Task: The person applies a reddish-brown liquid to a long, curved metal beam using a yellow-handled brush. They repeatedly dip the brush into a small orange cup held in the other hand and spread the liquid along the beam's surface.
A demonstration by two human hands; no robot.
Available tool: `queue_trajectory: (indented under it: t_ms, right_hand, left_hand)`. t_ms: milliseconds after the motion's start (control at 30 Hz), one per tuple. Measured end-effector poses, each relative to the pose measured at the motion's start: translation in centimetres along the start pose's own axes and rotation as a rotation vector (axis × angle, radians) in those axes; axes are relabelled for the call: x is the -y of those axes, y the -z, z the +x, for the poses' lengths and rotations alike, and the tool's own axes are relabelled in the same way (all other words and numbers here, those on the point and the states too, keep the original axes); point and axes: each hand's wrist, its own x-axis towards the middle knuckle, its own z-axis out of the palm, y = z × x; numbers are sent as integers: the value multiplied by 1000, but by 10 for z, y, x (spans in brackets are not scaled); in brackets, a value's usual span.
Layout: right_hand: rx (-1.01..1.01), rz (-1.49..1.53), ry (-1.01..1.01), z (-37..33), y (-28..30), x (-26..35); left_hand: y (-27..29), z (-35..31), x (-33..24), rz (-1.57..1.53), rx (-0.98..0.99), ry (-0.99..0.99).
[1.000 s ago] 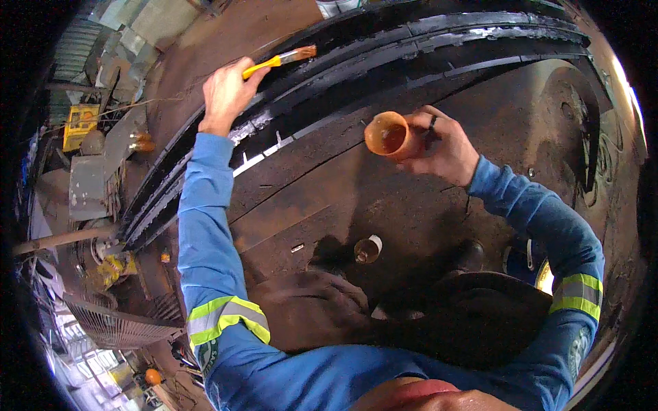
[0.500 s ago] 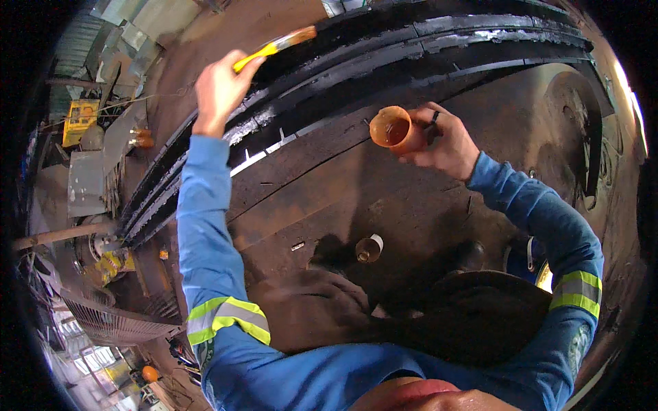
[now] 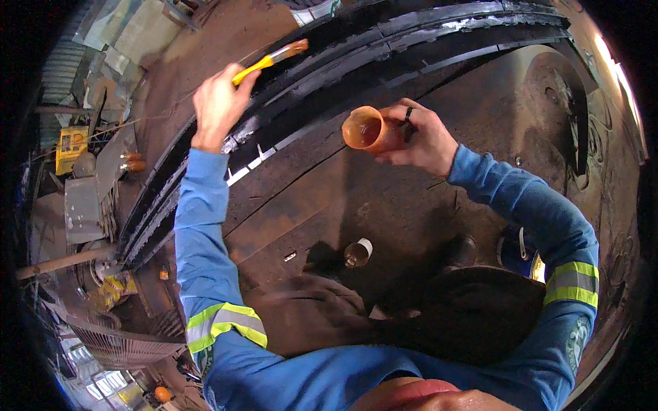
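My left hand (image 3: 221,106) is closed around the yellow handle of a paintbrush (image 3: 259,67). The brush's reddish-brown bristles point right, over the far side of the long black metal beams (image 3: 384,51); I cannot tell whether they touch. In my right hand (image 3: 426,140) is an orange cup (image 3: 392,137), gripped from its right side and tilted so that its mouth faces left. A little liquid shows inside it. The beams curve across the upper part of the view, glossy black with pale grey patches along their edges.
On the brown floor between my feet stands a small open can (image 3: 358,253), with a small white piece (image 3: 290,257) left of it. A dark blue bucket (image 3: 517,255) is by my right leg. Metal sheets (image 3: 83,209) and a yellow box (image 3: 71,149) lie at the left.
My right hand has moved left with the cup, closer to the beams' near edge. The brush in my left hand has shifted slightly left and lower. The whole view has turned a little.
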Motion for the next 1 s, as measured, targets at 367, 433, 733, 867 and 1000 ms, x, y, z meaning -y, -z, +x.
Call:
queue_trajectory:
  t_ms: [367, 433, 733, 867, 1000]
  right_hand:
    - [-87, -42, 76, -11, 19, -10]
    - [-96, 10, 42, -14, 24, -11]
    - [-136, -88, 103, -8, 39, -14]
    - [-125, -32, 8, -11, 38, -18]
    - [-80, -125, 75, -8, 31, -25]
  left_hand:
    - [-23, 75, -64, -55, 33, -9]
    - [-13, 67, -59, -130, 53, 47]
    - [30, 49, -36, -390, -58, -56]
    - [92, 7, -46, -568, 199, -381]
    - [89, -13, -86, -419, 268, -583]
